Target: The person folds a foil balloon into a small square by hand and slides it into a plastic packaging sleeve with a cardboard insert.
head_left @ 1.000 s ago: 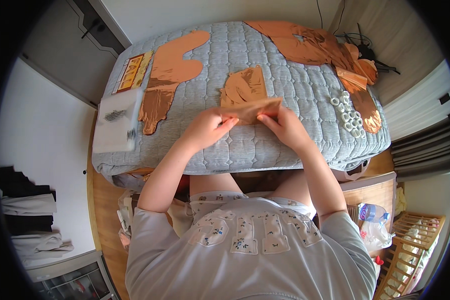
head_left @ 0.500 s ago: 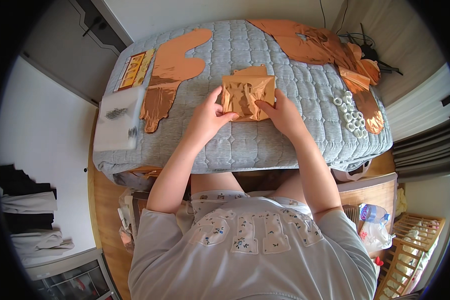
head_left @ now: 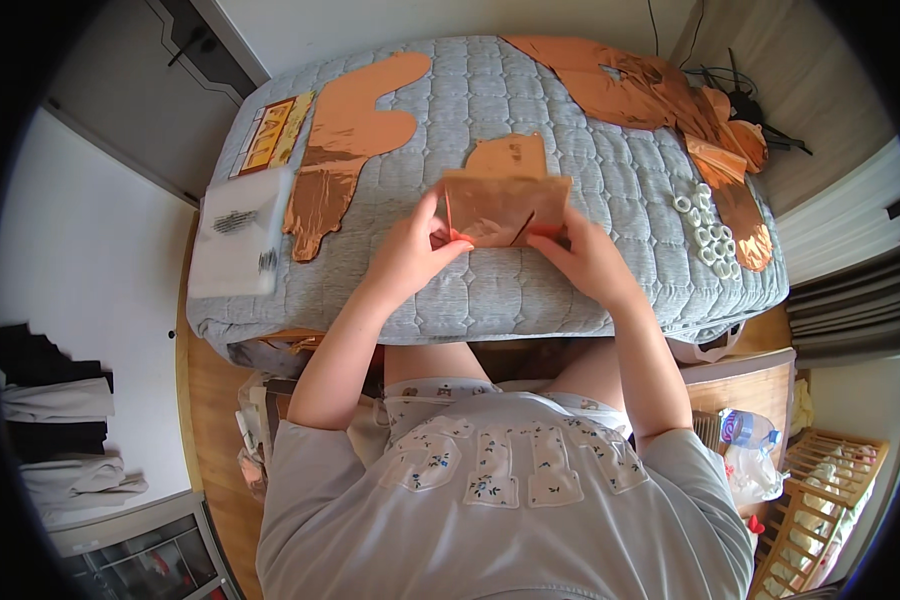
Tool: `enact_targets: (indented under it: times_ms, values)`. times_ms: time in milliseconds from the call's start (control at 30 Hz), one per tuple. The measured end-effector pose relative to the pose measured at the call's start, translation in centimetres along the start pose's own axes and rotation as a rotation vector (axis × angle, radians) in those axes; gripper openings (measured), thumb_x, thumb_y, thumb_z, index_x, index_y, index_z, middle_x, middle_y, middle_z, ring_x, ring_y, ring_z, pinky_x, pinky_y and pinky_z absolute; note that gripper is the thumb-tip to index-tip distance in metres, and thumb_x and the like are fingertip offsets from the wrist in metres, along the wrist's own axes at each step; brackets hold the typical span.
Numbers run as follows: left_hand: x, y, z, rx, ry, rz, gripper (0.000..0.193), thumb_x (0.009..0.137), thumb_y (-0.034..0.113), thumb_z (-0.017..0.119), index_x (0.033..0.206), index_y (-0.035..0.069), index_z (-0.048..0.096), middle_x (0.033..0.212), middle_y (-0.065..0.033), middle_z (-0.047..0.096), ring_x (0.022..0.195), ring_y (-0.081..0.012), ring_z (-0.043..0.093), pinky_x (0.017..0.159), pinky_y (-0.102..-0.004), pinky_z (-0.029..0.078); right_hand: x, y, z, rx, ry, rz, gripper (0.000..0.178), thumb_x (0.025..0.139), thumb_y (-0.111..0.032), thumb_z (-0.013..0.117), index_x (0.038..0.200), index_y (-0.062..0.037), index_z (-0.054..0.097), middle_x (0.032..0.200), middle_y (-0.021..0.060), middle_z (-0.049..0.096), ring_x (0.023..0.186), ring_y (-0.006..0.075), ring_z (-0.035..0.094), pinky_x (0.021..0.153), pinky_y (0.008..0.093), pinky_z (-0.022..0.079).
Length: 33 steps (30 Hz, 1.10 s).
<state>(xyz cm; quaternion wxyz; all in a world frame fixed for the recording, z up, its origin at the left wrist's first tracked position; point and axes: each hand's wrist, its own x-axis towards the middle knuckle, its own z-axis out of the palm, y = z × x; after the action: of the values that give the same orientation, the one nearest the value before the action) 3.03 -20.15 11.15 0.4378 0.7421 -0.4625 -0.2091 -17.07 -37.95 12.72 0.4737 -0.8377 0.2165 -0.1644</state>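
- Step in hand, as I judge it: handling a folded copper packet (head_left: 490, 205) with both hands, turning it over or working its folds.
- The packet is held over the mattress (head_left: 370, 290), in front of the body, tilted; it hides part of a flat foil piece (head_left: 508, 156) beyond it. Whether it touches the bed I cannot tell.
- Left hand (head_left: 410, 245): pinching the packet's left side, thumb at the near corner, fingers bent round the edge.
- Right hand (head_left: 585, 255): thumb along the near right edge, seemingly pinching too – its other fingers are mostly hidden.
- Both forearms reach forward, angled inward, palms facing each other.
- Next move, probably: opening a fold would call for one steady pinch – and the other hand freeing a layer gently, since thin foil may crease.
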Motion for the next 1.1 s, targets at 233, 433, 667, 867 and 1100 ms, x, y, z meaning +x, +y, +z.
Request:
enact_targets:
  times_ms: [233, 433, 667, 867, 1100]
  values:
    - [-1.2, -1.1, -0.5, 0.386, -0.097, 0.567, 0.031, 0.081, 0.003, 0.075, 0.111, 0.010, 0.073, 0.106, -0.0061, 0.071, 0.100, -0.0297, 0.068, 0.086, -0.0413, 0.056, -2.2, 1.9, -0.2, -0.264, 0.002, -0.393, 0.020, 0.085, -0.006, 0.076, 0.105, -0.0022, 0.075, 0.111, 0.0125, 0.075, 0.105, 0.0348, 0.070, 0.092, 0.0408, 0.056]
    - [-2.1, -0.9, -0.5, 0.347, -0.119, 0.510, 0.040, 0.078, -0.002, 0.076, 0.115, 0.010, 0.075, 0.118, -0.0054, 0.070, 0.106, -0.0278, 0.067, 0.092, -0.0399, 0.056, -2.8, 2.6, 0.1, -0.364, 0.007, -0.548, 0.027, 0.083, -0.009, 0.078, 0.109, -0.0061, 0.074, 0.115, 0.0083, 0.073, 0.109, 0.0323, 0.068, 0.095, 0.0420, 0.055]
    - [-2.3, -1.1, -0.5, 0.428, -0.091, 0.603, 0.043, 0.077, -0.002, 0.078, 0.118, 0.009, 0.073, 0.117, -0.0059, 0.070, 0.108, -0.0279, 0.066, 0.091, -0.0402, 0.056, -2.8, 2.5, -0.3, -0.456, -0.017, -0.569, 0.028, 0.085, -0.011, 0.076, 0.112, -0.0084, 0.073, 0.118, 0.0080, 0.073, 0.112, 0.0303, 0.067, 0.097, 0.0426, 0.051]
    - [-2.1, -0.9, -0.6, 0.406, -0.124, 0.548, 0.042, 0.077, 0.000, 0.078, 0.118, 0.008, 0.070, 0.119, -0.0064, 0.068, 0.108, -0.0301, 0.066, 0.092, -0.0417, 0.055, -2.6, 1.9, -0.1, -0.436, 0.002, -0.539, 0.029, 0.087, -0.012, 0.075, 0.116, -0.0085, 0.072, 0.120, 0.0073, 0.073, 0.112, 0.0299, 0.067, 0.097, 0.0423, 0.051]
    - [-1.3, -0.5, -0.8, 0.458, -0.183, 0.570, 0.042, 0.079, 0.003, 0.076, 0.119, 0.007, 0.064, 0.122, -0.0073, 0.066, 0.112, -0.0311, 0.062, 0.096, -0.0438, 0.052, -1.9, 2.3, -0.6, -0.366, -0.080, -0.430, 0.031, 0.088, -0.012, 0.074, 0.119, -0.0068, 0.071, 0.116, 0.0104, 0.073, 0.110, 0.0330, 0.065, 0.097, 0.0429, 0.051]
